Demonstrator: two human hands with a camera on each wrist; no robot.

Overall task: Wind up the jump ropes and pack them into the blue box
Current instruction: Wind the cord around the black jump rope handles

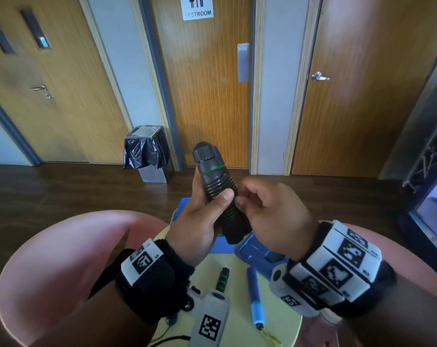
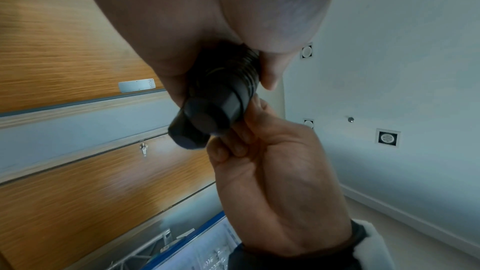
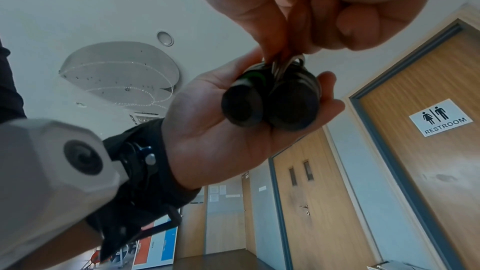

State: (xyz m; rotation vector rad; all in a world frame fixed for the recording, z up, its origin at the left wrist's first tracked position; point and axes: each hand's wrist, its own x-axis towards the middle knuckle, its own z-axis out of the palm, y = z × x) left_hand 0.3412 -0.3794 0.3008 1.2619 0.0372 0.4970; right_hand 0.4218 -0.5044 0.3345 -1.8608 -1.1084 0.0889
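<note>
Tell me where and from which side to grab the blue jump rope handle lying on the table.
Grip the blue handle around its darker upper shaft, coming straight down from above with the right hand. It lies flat on the yellow table, lengthwise away from the person, both long sides open. The lighter lower end carries the yellow cord, so leave that end alone.

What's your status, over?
Left hand grips both black handles. Right hand pinches the cord at them. Blue box below, blue-handled rope waiting.
</note>
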